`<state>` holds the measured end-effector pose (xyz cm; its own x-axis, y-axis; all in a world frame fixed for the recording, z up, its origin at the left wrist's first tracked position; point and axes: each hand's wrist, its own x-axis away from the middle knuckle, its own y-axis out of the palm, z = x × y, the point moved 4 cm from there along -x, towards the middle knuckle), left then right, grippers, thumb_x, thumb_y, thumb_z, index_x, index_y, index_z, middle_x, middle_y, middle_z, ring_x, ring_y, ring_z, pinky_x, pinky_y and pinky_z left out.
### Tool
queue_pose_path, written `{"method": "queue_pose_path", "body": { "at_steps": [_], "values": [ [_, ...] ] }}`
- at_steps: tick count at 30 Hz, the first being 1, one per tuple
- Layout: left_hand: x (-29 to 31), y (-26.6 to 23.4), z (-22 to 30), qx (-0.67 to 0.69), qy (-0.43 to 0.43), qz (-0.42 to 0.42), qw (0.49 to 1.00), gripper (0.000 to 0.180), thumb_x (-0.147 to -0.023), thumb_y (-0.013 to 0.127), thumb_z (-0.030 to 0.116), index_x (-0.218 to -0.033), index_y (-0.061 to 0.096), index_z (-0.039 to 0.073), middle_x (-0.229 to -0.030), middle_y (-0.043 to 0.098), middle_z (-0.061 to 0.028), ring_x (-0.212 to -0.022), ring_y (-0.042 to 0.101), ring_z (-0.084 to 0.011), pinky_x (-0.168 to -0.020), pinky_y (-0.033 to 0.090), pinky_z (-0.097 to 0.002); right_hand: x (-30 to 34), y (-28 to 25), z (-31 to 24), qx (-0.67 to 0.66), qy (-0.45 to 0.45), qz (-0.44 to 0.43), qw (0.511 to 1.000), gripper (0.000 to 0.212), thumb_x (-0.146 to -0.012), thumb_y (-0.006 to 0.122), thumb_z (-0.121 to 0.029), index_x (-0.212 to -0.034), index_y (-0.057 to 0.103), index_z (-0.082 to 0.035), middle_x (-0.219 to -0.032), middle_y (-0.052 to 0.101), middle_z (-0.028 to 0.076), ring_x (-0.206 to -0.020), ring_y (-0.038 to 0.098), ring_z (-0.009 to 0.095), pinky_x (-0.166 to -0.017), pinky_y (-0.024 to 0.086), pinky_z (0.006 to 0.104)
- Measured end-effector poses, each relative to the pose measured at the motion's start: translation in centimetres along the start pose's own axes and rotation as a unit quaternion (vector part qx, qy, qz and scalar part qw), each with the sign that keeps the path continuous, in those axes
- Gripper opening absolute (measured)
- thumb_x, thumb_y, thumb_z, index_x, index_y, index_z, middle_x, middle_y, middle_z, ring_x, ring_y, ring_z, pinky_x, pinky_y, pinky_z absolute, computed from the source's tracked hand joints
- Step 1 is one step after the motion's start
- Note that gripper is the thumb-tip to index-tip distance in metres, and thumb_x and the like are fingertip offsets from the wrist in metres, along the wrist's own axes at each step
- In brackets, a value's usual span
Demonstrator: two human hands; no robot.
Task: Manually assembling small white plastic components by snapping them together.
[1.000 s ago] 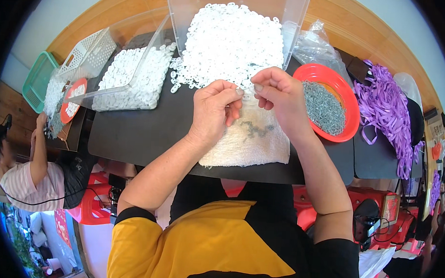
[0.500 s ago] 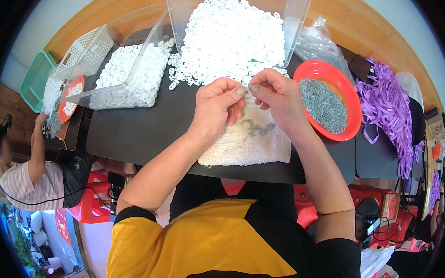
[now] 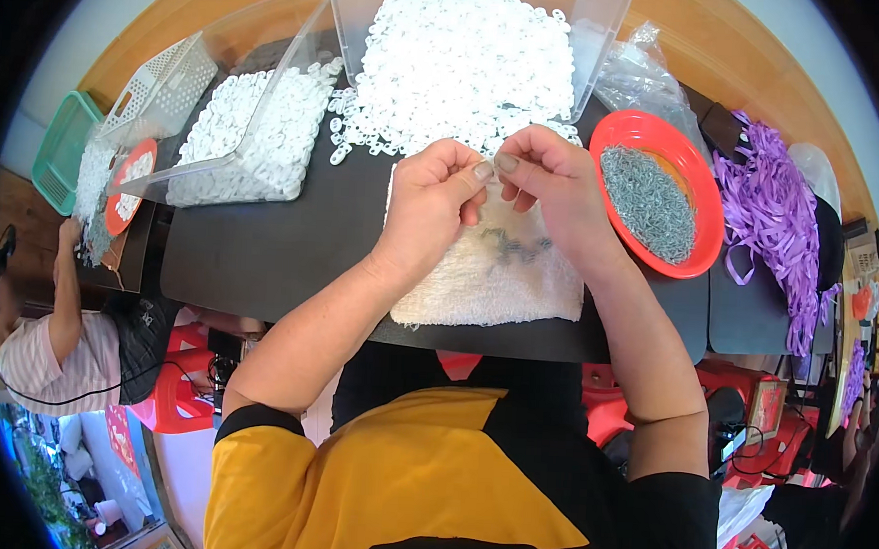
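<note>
My left hand [image 3: 435, 201] and my right hand [image 3: 551, 191] meet fingertip to fingertip above a cream towel [image 3: 459, 285]. Thumb and forefinger are pinched together on each. Whatever lies between them is too small and too covered to make out. Small grey metal pieces [image 3: 514, 246] rest on the towel under my hands. Just beyond, a heap of small white plastic pieces with holes [image 3: 468, 65] spills from a clear bin [image 3: 599, 46]. To the right of my right hand stands a red basin [image 3: 709, 213] holding many thin grey metal pieces [image 3: 648, 205].
Another clear bin [image 3: 259, 129] of white pieces lies at the left. Beyond it are a white basket [image 3: 163, 91], a green basket [image 3: 57, 165] and a red plate [image 3: 118, 223], near a seated person [image 3: 64, 346]. Purple straps [image 3: 771, 210] and a plastic bag [image 3: 640, 72] are at the right.
My fingertips have come slightly apart, both hands still pinched over the towel. The whole view has shifted a little. At the left, the other person's arm has moved slightly.
</note>
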<state>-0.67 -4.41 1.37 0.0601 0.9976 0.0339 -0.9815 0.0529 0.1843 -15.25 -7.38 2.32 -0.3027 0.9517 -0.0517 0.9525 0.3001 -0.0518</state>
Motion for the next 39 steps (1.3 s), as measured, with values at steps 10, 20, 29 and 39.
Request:
{"method": "queue_pose_path", "body": {
  "at_steps": [10, 20, 29, 39],
  "values": [
    [0.2, -0.1, -1.1, 0.027, -0.015, 0.04, 0.999, 0.013, -0.092, 0.059, 0.005, -0.081, 0.057, 0.001, -0.066, 0.056, -0.0029, -0.052, 0.049, -0.0084, -0.046, 0.036, -0.0223, 0.2, 1.0, 1.5, -0.04, 0.03, 0.006, 0.999, 0.009, -0.089, 0.062, -0.011, -0.087, 0.06, -0.003, -0.072, 0.058, 0.0, -0.061, 0.051, 0.005, -0.055, 0.042, 0.0215],
    [-0.2, -0.4, -1.4, 0.033, -0.027, 0.038, 0.998, 0.01, -0.093, 0.057, 0.007, -0.086, 0.061, 0.001, -0.066, 0.056, -0.0022, -0.05, 0.049, -0.0079, -0.041, 0.03, -0.021, -0.2, 0.6, 1.3, -0.04, 0.043, -0.011, 0.998, 0.009, -0.091, 0.063, -0.013, -0.089, 0.063, -0.004, -0.072, 0.061, 0.0, -0.065, 0.054, 0.007, -0.061, 0.044, 0.0214],
    [0.1, -0.4, -1.1, 0.046, -0.027, 0.049, 0.997, 0.01, -0.091, 0.059, 0.009, -0.085, 0.06, 0.001, -0.066, 0.056, -0.003, -0.048, 0.049, -0.0087, -0.039, 0.032, -0.021, -0.1, -0.5, 0.7, -0.027, 0.007, 0.038, 0.999, 0.01, -0.089, 0.065, -0.012, -0.092, 0.064, -0.003, -0.073, 0.062, 0.001, -0.065, 0.056, 0.008, -0.06, 0.043, 0.0223],
    [0.2, -0.2, -0.5, 0.055, -0.004, 0.059, 0.997, 0.015, -0.09, 0.06, 0.012, -0.082, 0.06, -0.001, -0.063, 0.056, -0.0039, -0.047, 0.05, -0.0081, -0.037, 0.034, -0.0216, 0.1, -0.5, -0.3, -0.088, -0.028, 0.02, 0.996, 0.019, -0.089, 0.063, -0.007, -0.106, 0.064, 0.0, -0.082, 0.066, 0.004, -0.073, 0.063, 0.012, -0.061, 0.047, 0.0238]
  ]
}}
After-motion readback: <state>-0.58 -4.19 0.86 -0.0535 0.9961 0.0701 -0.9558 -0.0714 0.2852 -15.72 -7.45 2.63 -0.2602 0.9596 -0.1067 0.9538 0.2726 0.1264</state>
